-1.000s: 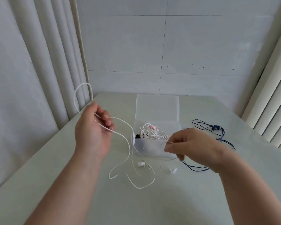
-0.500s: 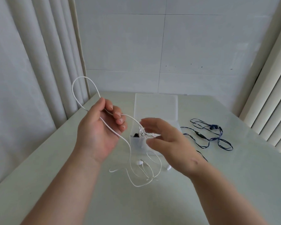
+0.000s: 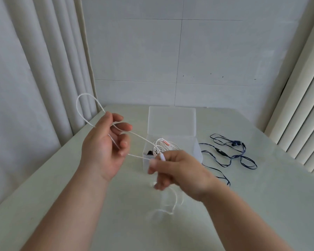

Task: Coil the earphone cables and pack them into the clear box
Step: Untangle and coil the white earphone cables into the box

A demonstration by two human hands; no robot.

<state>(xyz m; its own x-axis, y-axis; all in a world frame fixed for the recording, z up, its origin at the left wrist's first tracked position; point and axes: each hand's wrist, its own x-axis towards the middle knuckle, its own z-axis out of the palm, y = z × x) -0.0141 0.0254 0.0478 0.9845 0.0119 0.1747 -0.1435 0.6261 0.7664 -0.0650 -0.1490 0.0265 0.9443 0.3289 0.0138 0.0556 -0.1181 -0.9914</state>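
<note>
White earphone cable (image 3: 140, 136) looped above the tabletop, open clear box (image 3: 171, 122) mid-tabletop holding coiled earphones (image 3: 168, 144), blue earphone cable (image 3: 220, 151) sprawled toward the right edge

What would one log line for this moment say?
step: coil white earphone cable | left hand: holds loop | right hand: pinches cable | clear box: open, holds coiled earphones | blue earphones: loose on table

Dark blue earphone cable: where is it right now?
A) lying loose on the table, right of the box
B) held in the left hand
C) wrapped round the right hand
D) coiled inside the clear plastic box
A: the dark blue earphone cable lies sprawled on the pale table right of the clear plastic box, while the left hand and right hand both hold the white earphone cable.
</note>
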